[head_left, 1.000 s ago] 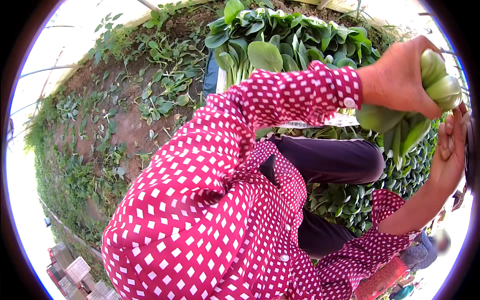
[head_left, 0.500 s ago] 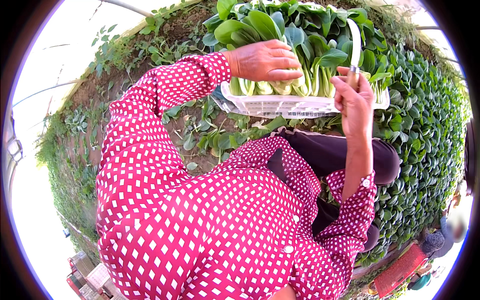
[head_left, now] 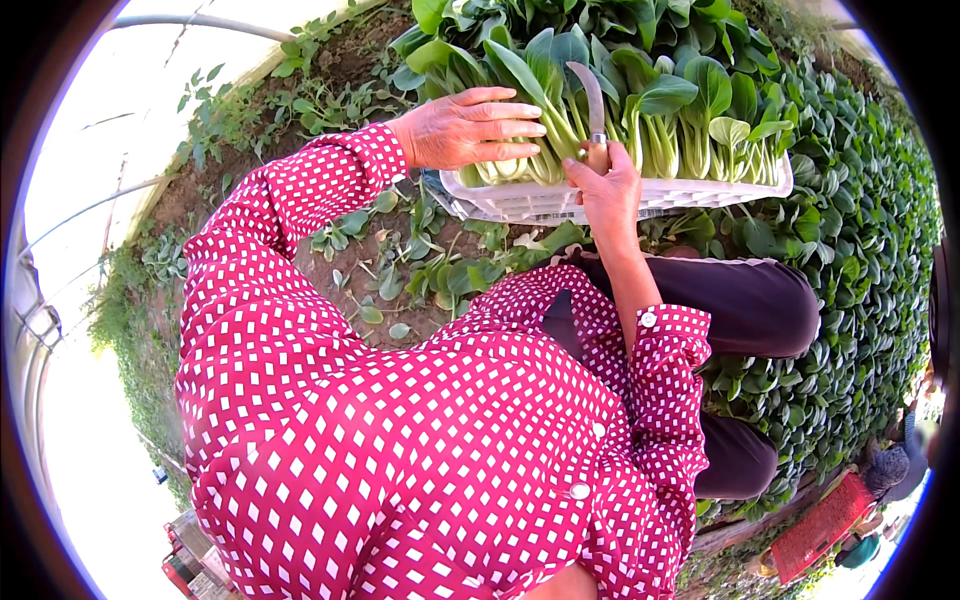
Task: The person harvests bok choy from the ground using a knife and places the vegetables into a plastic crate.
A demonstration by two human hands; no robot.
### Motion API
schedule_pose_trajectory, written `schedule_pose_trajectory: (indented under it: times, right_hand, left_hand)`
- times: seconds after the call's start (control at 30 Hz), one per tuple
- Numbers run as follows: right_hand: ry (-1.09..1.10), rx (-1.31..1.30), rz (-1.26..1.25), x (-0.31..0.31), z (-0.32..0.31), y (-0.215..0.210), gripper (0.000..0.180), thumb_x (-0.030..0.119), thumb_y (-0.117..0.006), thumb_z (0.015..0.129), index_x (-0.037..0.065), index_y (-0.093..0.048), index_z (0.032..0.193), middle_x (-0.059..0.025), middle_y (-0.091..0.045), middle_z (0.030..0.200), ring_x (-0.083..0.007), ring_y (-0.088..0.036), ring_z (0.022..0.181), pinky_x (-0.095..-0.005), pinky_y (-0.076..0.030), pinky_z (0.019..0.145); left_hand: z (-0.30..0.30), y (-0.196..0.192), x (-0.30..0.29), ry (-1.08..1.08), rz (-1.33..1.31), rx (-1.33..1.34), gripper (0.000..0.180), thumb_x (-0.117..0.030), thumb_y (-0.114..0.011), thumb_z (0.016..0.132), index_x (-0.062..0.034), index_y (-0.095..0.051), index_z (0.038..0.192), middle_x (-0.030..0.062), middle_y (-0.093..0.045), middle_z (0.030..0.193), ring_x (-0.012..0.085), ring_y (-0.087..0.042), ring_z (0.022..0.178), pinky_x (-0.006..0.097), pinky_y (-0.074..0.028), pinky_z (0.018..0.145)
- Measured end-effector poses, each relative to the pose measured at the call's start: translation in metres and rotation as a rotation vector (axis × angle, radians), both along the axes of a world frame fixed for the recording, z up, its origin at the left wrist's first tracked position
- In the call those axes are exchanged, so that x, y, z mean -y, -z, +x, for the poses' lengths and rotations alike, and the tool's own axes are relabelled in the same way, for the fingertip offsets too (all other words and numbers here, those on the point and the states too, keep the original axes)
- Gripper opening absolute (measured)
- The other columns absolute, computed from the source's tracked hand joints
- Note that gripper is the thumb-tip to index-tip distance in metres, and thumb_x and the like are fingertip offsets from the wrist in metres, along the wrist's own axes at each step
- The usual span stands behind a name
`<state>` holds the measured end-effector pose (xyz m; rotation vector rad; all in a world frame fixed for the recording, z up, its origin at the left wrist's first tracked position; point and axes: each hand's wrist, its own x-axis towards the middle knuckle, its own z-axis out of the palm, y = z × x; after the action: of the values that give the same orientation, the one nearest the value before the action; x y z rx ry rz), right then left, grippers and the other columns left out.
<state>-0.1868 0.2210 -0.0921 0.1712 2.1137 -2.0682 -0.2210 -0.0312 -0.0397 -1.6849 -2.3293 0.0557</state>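
A white plastic crate (head_left: 690, 193) stands before me, packed with bok choy (head_left: 655, 150) whose pale stems face me and whose dark leaves point away. My left hand (head_left: 470, 130) lies over the stems at the crate's left part, its fingers stretched out and slightly apart. In my right hand (head_left: 610, 190) is the wooden handle of a curved harvesting knife (head_left: 592, 95), held at the front rim near the middle. Its blade points up and away over the greens. The right fingertips are partly hidden behind the hand.
Dense bok choy plants (head_left: 850, 220) grow along the right side. Bare soil (head_left: 330, 270) with loose leaves and weeds lies to the left. A red crate (head_left: 820, 525) and another person (head_left: 888, 468) are at the far lower right. Metal frame tubes (head_left: 200, 21) arch at upper left.
My right hand has moved left with the knife, from the crate's right part to near its middle. My left hand has shifted left and its fingers have spread a little.
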Motion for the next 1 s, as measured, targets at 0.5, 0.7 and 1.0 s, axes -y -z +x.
schedule_pose_trajectory:
  times: [0.5, 0.7, 1.0]
  right_hand:
    - [-0.009, -0.066, 0.177, 0.012, 0.003, 0.007, 0.033, 0.013, -0.078, 0.075, -0.002, -0.057, 0.096, -0.0111, -0.058, 0.086, -0.0195, -0.057, 0.069, -0.0342, -0.047, 0.065]
    - [-0.054, 0.016, 0.116, 0.001, 0.001, 0.006, 0.031, 0.012, -0.076, 0.076, -0.002, -0.057, 0.097, -0.0084, -0.059, 0.076, -0.0161, -0.057, 0.061, -0.0316, -0.047, 0.058]
    - [-0.067, -0.065, 0.147, 0.007, 0.004, 0.005, 0.025, 0.008, -0.074, 0.082, 0.001, -0.055, 0.096, -0.0023, -0.056, 0.070, -0.0082, -0.053, 0.050, -0.0238, -0.040, 0.043]
  left_hand:
    - [0.030, 0.059, 0.007, -0.384, 0.105, 0.441, 0.090, 0.000, -0.065, 0.063, -0.0054, -0.031, 0.146, 0.0199, -0.030, 0.144, 0.0399, -0.029, 0.139, 0.051, -0.023, 0.117]
    - [0.037, 0.031, 0.020, -0.359, 0.034, 0.479, 0.089, -0.003, -0.068, 0.065, -0.0065, -0.033, 0.147, 0.0149, -0.031, 0.150, 0.0342, -0.031, 0.141, 0.051, -0.024, 0.118]
    - [0.060, 0.031, 0.040, -0.392, 0.096, 0.098, 0.057, -0.003, -0.070, 0.075, -0.0137, -0.058, 0.130, 0.0052, -0.050, 0.124, 0.0263, -0.051, 0.114, 0.044, -0.042, 0.102]
